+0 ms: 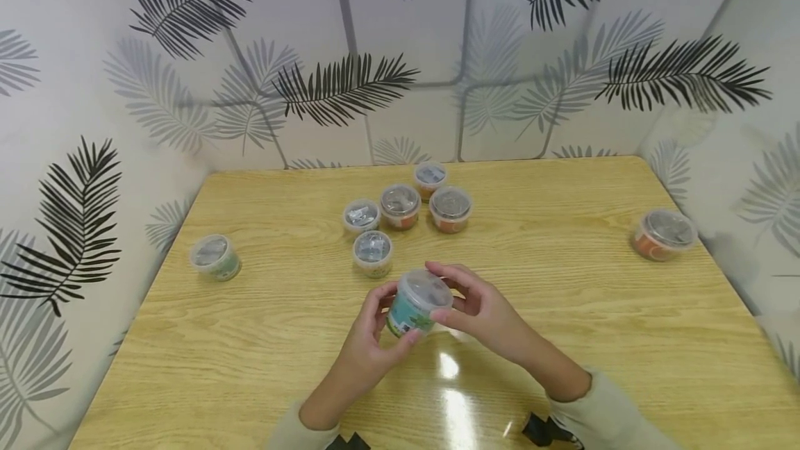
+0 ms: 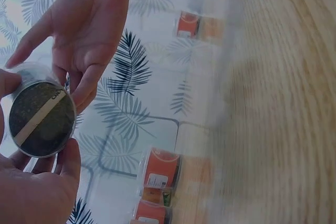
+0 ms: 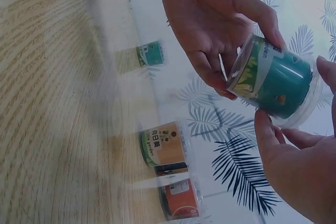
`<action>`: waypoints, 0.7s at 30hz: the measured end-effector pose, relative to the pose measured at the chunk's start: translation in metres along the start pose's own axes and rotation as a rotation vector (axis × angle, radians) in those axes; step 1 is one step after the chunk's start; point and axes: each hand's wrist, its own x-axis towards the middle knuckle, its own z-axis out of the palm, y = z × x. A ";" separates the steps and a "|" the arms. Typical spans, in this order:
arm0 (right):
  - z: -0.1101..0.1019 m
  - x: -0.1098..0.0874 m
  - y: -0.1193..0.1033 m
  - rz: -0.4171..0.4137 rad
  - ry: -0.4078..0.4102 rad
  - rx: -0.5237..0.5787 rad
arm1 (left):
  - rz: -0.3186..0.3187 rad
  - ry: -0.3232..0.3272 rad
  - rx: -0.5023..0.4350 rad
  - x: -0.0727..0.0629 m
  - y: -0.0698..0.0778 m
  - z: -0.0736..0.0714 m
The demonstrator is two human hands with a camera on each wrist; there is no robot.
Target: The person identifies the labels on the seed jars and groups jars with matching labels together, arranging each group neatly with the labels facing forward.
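Teal tub (image 1: 409, 315) sits tilted between both hands above the desk (image 1: 269, 360), its clear lid (image 1: 428, 288) uppermost. The left hand (image 1: 373, 346) wraps its fingers and thumb around the tub's side, while the right hand (image 1: 480, 309) grips the lid's rim between thumb and fingers. From the left wrist, a pale strip shows across the tub's dark base. Five lidded tubs (image 1: 400, 204) cluster beyond the hands; well apart, a green tub (image 1: 223, 264) stands near the desk's left edge and an orange tub (image 1: 651, 245) near its right.
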 end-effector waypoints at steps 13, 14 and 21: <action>0.002 0.001 0.003 0.010 -0.003 0.096 | -0.013 -0.008 -0.044 0.001 0.003 0.000; 0.002 0.001 0.004 0.007 0.008 0.081 | -0.022 -0.017 -0.020 0.001 0.004 -0.002; 0.002 0.003 0.012 -0.004 0.084 -0.098 | 0.041 -0.015 0.132 0.006 0.020 -0.015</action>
